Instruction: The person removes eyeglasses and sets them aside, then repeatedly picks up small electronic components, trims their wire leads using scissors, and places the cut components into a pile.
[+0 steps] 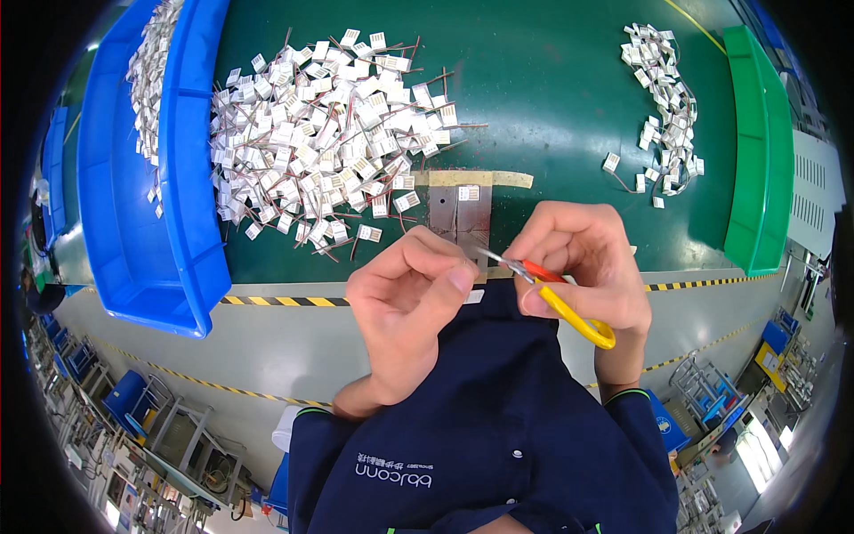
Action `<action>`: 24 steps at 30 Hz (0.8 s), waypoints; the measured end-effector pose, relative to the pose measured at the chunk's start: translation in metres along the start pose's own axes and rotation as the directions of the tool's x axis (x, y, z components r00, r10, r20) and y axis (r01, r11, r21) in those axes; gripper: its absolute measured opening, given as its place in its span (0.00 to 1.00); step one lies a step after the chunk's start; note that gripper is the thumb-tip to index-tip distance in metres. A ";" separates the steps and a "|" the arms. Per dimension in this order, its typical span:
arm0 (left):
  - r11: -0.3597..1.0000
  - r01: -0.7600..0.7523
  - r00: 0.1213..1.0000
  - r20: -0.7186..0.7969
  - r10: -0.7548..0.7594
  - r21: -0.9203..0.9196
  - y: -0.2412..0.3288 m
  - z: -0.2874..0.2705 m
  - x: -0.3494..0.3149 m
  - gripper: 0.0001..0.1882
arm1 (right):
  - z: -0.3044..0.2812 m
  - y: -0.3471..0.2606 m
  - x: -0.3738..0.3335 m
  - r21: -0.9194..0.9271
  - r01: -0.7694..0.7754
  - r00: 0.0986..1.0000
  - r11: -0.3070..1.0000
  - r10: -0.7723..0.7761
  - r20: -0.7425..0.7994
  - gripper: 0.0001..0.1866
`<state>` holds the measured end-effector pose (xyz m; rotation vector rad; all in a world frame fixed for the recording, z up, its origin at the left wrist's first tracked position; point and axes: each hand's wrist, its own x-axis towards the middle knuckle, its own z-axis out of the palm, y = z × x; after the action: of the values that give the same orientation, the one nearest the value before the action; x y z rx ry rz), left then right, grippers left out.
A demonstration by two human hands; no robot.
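My left hand is closed in a pinch, thumb against the bent forefinger. A small white connector shows just under its thumb, mostly hidden by the fingers. In my right hand are small cutting pliers with yellow and red handles, the fingers wrapped round them. Their thin metal jaws point left, close to my left fingertips. What lies between the jaws and the fingertips is blurred. Beyond my hands, a metal plate lies at the table's near edge with another white connector on it.
A large heap of white connectors with thin wires covers the left of the green table. A smaller strip of them lies at the right. A blue bin borders the left side, a green bin the right. Tape crosses behind the plate.
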<state>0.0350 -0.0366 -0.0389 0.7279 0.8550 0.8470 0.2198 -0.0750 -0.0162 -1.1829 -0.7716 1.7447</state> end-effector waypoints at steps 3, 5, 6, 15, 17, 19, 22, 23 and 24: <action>1.000 0.030 0.999 0.021 -0.030 0.001 0.001 -0.001 -0.001 0.06 | -0.006 -0.005 0.002 0.027 -0.063 0.997 0.998 0.062 0.047 0.07; 0.999 0.032 0.998 0.057 -0.030 -0.036 -0.001 -0.005 0.000 0.04 | -0.007 -0.006 0.003 0.047 -0.068 0.996 0.997 0.065 0.062 0.07; 0.997 0.035 0.995 0.094 -0.028 -0.072 -0.002 -0.006 0.000 0.03 | -0.008 -0.006 0.003 0.067 -0.073 0.995 0.995 0.068 0.078 0.08; 0.996 0.053 0.994 0.100 -0.045 -0.070 -0.003 -0.007 0.000 0.03 | -0.009 -0.006 0.004 0.125 -0.130 0.989 0.984 0.119 0.091 0.09; 0.996 0.059 0.994 0.099 -0.053 -0.066 -0.002 -0.007 0.000 0.03 | -0.009 -0.005 0.004 0.123 -0.128 0.990 0.984 0.119 0.082 0.09; 0.996 0.066 0.993 0.097 -0.059 -0.062 -0.002 -0.008 0.000 0.03 | -0.008 -0.004 0.003 0.120 -0.127 0.990 0.985 0.119 0.073 0.09; 0.997 0.053 0.994 0.101 -0.047 -0.052 -0.003 -0.008 0.000 0.03 | -0.009 -0.002 0.002 0.122 -0.116 0.993 0.986 0.112 0.038 0.09; 0.997 0.053 0.994 0.101 -0.047 -0.051 -0.003 -0.008 0.000 0.03 | -0.010 -0.001 0.002 0.092 -0.118 0.993 0.989 0.115 0.041 0.09; 0.997 0.053 0.994 0.102 -0.047 -0.051 -0.003 -0.008 0.000 0.03 | -0.011 -0.001 0.002 0.063 -0.121 0.992 0.991 0.118 0.044 0.08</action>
<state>0.0291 -0.0359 -0.0453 0.6936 0.7552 0.7794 0.2305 -0.0726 -0.0198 -1.1734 -0.6737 1.8831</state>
